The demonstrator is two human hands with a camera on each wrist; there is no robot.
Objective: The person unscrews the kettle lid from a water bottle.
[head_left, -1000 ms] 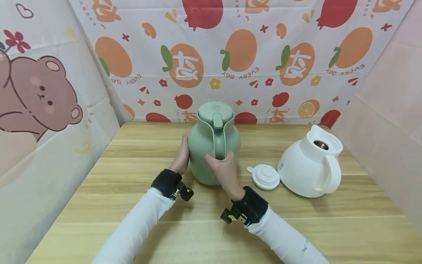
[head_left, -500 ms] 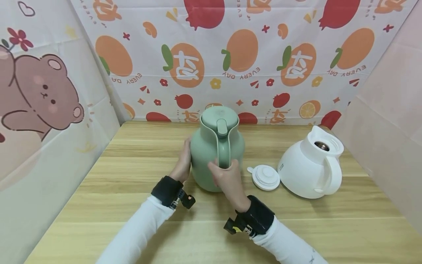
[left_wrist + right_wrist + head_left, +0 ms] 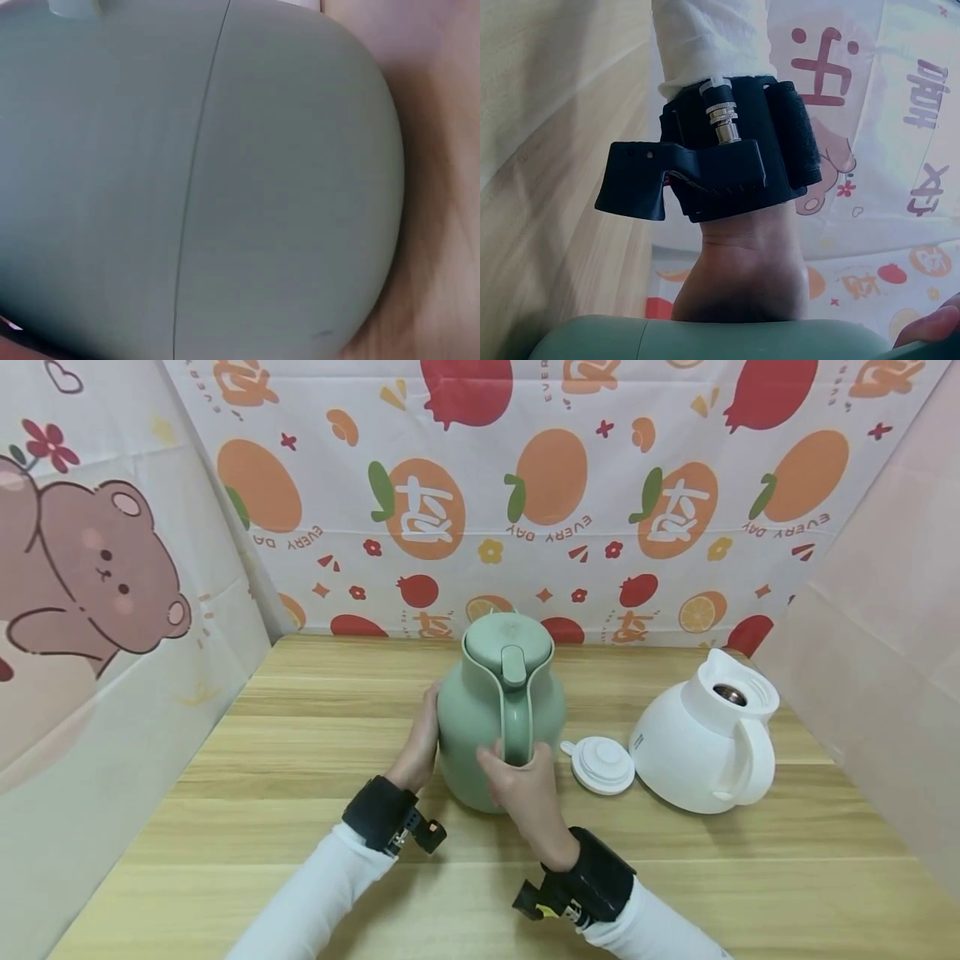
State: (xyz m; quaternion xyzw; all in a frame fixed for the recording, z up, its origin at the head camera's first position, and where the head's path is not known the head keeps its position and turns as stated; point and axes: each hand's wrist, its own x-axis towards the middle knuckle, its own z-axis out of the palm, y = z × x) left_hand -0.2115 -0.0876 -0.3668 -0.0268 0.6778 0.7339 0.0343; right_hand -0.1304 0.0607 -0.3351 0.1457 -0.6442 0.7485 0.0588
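Note:
A sage-green thermos jug (image 3: pixel 468 735) with its lid on stands in the middle of the head view, its handle turned towards me. My right hand (image 3: pixel 525 789) grips the lower part of that handle. Along the jug's left side rests my left hand (image 3: pixel 417 745), its fingertips partly hidden behind the body. The jug's rounded body (image 3: pixel 285 180) fills most of the left wrist view. In the right wrist view the left hand (image 3: pixel 742 277) appears beyond the jug, and one right-hand fingertip (image 3: pixel 930 326) shows at the lower right.
A white thermos jug (image 3: pixel 686 752) without its lid stands to the right, its mouth uncovered. Its white lid (image 3: pixel 602 765) lies beside it on the wooden table (image 3: pixel 300 727). Printed cloth (image 3: pixel 551 556) hangs behind the table, and more cloth covers both sides.
The green jug has come towards me and slightly right, with both hands moving along with it. The white jug and its lid have stayed in place.

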